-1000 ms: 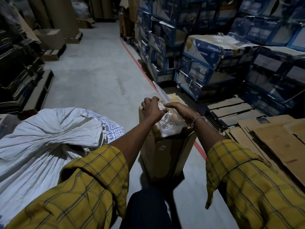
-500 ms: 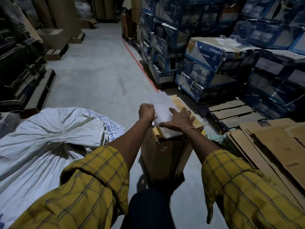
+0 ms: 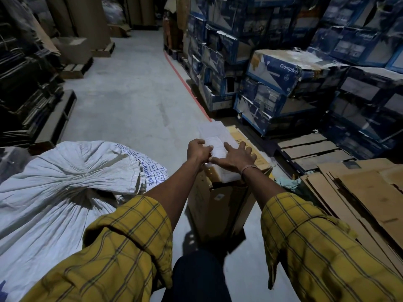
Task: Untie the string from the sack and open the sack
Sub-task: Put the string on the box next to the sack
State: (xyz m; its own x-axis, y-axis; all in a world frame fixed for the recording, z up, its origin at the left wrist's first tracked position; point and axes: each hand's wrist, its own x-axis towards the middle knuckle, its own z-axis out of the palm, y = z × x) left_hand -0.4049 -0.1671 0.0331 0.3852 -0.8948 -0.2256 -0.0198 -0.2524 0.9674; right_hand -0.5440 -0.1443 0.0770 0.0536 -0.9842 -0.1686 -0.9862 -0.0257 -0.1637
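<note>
At the far left lies the big white sack (image 3: 54, 192), slumped on the floor (image 3: 130, 101) with its cloth gathered into tight pleats toward a neck (image 3: 87, 173); that bunching suggests it is still tied, though no string can be made out, so the task looks not yet begun there. Blue print runs along its right edge, a grid of small codes such as "C5" and a word too creased to read in full.

Just right of the sack stands an upright cardboard box (image 3: 218, 203), which serves as a work surface at arm's reach. On its top lies a white folded sheet (image 3: 216, 140). The left hand (image 3: 197, 150) is curled closed, pinching the sheet's near left edge, probably to lift or straighten it. The right hand (image 3: 236, 158) lies flat with fingers spread, palm down on the sheet, seemingly to keep it from sliding.

Further right, flattened cardboard (image 3: 359, 192) is piled against stacked blue cartons (image 3: 283, 75), one of them reading "Crompton".
</note>
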